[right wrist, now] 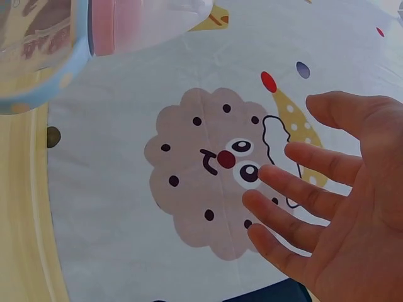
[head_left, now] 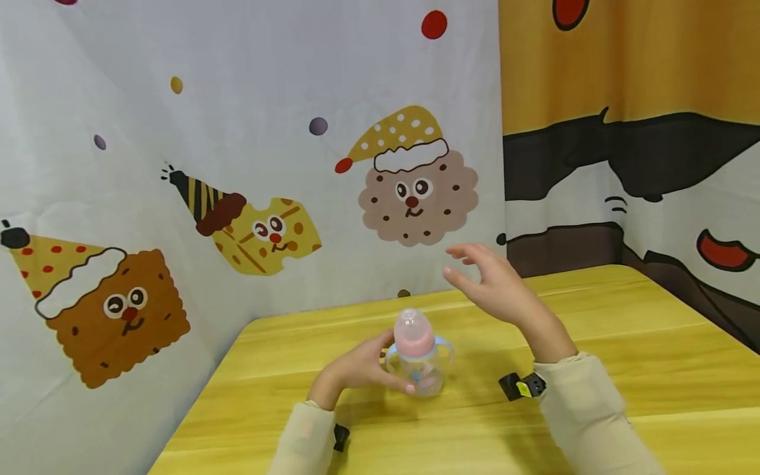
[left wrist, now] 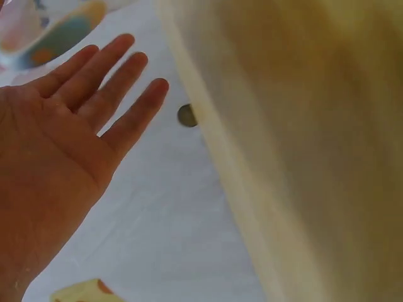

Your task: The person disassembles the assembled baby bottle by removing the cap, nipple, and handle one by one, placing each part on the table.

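A clear baby bottle point(head_left: 425, 377) with a pink collar, a translucent domed cap and pale blue side handles stands upright on the table. My left hand point(head_left: 360, 364) is at its left side, thumb tip overlapping the lower front of the bottle and fingers near the left handle. The left wrist view shows those fingers point(left wrist: 129, 123) straight and spread, with the dotted handle point(left wrist: 63, 41) just past them. Raised above the table to the right of the bottle, my right hand point(head_left: 493, 284) holds nothing, its fingers apart. The bottle's pink collar point(right wrist: 102, 26) appears upper left in the right wrist view.
The yellow wood-grain table point(head_left: 594, 330) extends on both sides of the bottle. Behind it hangs a white cloth point(head_left: 267, 152) printed with cartoon snacks, and an orange-and-black curtain point(head_left: 629, 72) is at the right. Black wrist devices point(head_left: 522, 386) sit by both sleeves.
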Available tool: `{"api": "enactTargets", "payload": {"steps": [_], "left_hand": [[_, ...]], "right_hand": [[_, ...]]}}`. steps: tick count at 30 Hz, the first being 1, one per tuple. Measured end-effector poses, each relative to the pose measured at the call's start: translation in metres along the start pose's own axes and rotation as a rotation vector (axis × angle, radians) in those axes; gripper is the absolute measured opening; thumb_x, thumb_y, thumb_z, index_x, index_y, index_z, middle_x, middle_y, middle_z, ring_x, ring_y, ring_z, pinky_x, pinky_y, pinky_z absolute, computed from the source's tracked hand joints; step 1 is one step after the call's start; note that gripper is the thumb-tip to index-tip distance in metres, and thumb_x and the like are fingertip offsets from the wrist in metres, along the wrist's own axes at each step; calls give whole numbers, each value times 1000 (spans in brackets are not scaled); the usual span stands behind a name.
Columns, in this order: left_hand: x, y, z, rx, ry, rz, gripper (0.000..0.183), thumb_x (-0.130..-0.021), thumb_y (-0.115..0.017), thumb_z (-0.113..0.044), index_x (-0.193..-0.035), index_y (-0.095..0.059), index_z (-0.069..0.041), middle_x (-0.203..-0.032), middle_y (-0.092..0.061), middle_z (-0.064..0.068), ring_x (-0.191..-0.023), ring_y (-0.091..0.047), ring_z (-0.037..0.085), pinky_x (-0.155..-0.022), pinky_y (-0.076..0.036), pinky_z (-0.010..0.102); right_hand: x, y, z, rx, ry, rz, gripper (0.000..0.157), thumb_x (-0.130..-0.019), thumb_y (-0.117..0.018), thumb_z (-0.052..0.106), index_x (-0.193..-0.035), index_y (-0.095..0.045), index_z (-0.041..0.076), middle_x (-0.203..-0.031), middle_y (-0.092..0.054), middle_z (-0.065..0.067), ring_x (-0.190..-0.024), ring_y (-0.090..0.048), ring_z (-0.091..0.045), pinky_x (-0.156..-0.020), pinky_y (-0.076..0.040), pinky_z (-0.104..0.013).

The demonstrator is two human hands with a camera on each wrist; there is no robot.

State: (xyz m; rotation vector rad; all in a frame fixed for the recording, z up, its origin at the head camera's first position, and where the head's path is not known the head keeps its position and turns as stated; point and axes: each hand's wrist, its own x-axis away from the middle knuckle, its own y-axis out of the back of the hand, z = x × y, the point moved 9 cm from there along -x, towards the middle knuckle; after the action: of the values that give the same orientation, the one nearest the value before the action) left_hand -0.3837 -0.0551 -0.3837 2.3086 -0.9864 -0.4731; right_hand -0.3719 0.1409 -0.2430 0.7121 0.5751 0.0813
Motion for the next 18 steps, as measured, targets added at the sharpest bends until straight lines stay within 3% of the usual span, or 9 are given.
{"api": "enactTargets", "payload": {"steps": [2,6,10,18], "left_hand": [[-1,-6,0,35,-34,25,89,-75,-86,-27,-146,-33,-39,-142,-49,-14,-133,-44,13,-110,-32,48],[-3,-6,-3,17,-65,-3,87,-75,-86,-27,-145,-35,-37,-139,-51,-13,-132,-45,12,-111,-33,44],[-6,0,-4,-32,-47,-55,83,-74,-87,-31,-141,-40,-38,-137,-52,-15,-132,-45,9,-111,-33,46],[-7,1,-3,-36,-14,-112,72,-73,-87,-32,-134,-50,-35,-128,-59,-14,-124,-52,9,-107,-39,42]], "right_hand": [[0,-2,3,3,5,5,50,-98,-56,43,-139,-50,15,-141,-49,-9,-128,-46,-34,-97,-43,-58],[-2,1,8,20,15,-4,50,-98,-57,42,-139,-50,14,-140,-50,-10,-127,-47,-33,-96,-43,-58],[-3,4,8,30,8,-12,50,-97,-56,44,-138,-51,15,-139,-50,-9,-126,-47,-32,-97,-43,-57],[-3,-5,7,8,3,25,49,-97,-57,43,-137,-52,16,-140,-49,-7,-127,-46,-32,-97,-42,-58]]}}
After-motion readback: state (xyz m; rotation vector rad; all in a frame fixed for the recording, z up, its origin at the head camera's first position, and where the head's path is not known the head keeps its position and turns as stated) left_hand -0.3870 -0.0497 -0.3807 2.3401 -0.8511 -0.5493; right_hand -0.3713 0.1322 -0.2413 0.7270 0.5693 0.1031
